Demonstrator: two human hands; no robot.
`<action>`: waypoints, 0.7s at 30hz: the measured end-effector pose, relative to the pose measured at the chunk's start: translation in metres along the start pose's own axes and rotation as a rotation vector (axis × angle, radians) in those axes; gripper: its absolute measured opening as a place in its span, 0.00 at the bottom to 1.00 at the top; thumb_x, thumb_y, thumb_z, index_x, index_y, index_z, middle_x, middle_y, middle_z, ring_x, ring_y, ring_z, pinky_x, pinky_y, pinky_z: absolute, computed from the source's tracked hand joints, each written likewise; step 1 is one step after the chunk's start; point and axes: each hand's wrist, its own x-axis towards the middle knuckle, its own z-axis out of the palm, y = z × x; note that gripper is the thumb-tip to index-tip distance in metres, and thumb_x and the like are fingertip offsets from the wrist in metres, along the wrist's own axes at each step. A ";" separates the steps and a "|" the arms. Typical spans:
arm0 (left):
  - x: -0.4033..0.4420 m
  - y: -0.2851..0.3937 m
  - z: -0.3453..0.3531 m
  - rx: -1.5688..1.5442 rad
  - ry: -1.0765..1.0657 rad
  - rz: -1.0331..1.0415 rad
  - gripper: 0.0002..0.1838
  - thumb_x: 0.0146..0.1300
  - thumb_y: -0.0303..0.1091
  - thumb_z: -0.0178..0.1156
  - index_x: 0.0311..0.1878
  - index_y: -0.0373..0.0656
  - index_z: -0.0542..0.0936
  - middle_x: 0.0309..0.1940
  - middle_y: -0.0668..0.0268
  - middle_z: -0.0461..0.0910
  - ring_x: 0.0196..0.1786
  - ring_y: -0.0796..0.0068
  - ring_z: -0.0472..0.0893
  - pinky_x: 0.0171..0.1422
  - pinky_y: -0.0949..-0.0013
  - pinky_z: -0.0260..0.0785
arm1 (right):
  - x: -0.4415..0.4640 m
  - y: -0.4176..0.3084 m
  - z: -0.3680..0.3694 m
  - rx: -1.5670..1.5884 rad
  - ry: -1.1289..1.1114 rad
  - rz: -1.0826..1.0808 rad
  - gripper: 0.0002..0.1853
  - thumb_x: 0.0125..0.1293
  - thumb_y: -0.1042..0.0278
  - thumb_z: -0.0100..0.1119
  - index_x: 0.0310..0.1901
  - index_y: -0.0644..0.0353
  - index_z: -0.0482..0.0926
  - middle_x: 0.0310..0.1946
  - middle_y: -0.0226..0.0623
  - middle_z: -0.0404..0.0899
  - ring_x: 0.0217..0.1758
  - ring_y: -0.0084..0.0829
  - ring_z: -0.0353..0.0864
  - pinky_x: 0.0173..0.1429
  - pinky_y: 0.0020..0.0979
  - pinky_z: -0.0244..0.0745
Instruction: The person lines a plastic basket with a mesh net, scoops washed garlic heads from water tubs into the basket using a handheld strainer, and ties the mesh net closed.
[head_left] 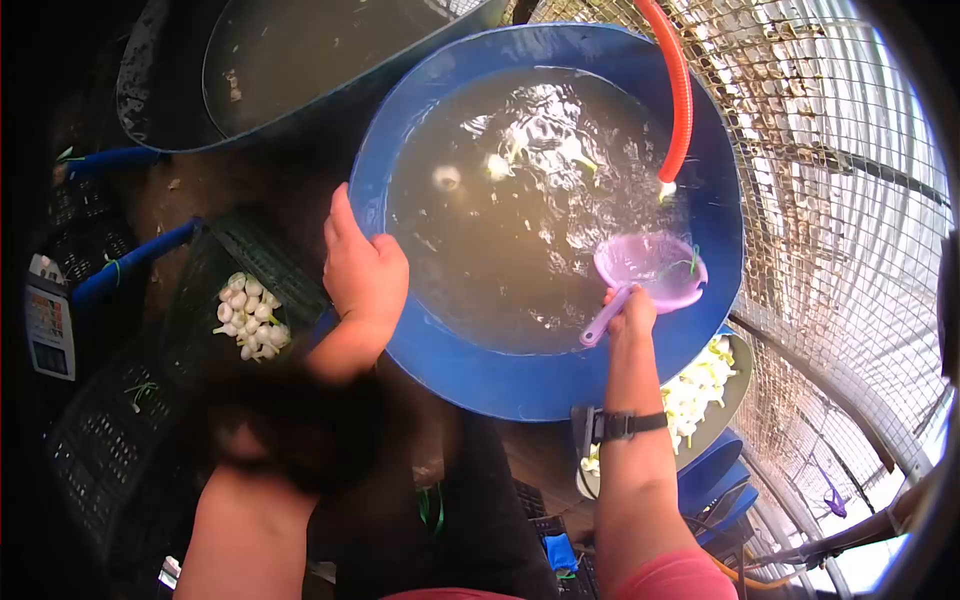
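Observation:
My right hand is wrapped round the handle of a purple plastic dipper. The dipper's bowl is over the right part of a big blue tub, with water in it. My left hand is at the tub's left rim, fingers stretched out and thumb apart, holding nothing. Murky water fills the tub, rippling and splashing on the right side. A few pale bulbs float there, one blurred near the left. A red hose hangs over the far rim, its end near the water.
A second tub of murky water stands at upper left. White bulbs lie in a dark crate on the left, near a scale. A basin of pale trimmed pieces sits below right. Wire mesh lines the right side.

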 end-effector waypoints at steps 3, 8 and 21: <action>0.001 -0.002 0.002 0.021 0.012 0.012 0.33 0.53 0.28 0.49 0.66 0.47 0.57 0.55 0.50 0.69 0.49 0.44 0.76 0.52 0.49 0.68 | 0.041 -0.005 0.021 -0.203 0.039 -0.147 0.20 0.63 0.67 0.49 0.49 0.78 0.63 0.23 0.48 0.75 0.15 0.35 0.75 0.15 0.32 0.70; -0.001 -0.001 0.001 0.026 -0.008 0.032 0.34 0.52 0.28 0.49 0.66 0.46 0.57 0.54 0.50 0.69 0.47 0.43 0.76 0.49 0.48 0.69 | 0.074 -0.037 0.054 -0.934 0.279 -0.650 0.27 0.58 0.67 0.56 0.50 0.82 0.60 0.37 0.67 0.77 0.40 0.55 0.81 0.45 0.44 0.77; -0.001 0.000 0.003 0.036 0.007 0.014 0.35 0.51 0.28 0.51 0.66 0.46 0.57 0.54 0.51 0.69 0.46 0.44 0.77 0.48 0.48 0.70 | 0.088 -0.011 0.168 -1.106 -0.129 -0.862 0.25 0.55 0.62 0.55 0.51 0.71 0.64 0.37 0.58 0.78 0.33 0.48 0.80 0.40 0.41 0.75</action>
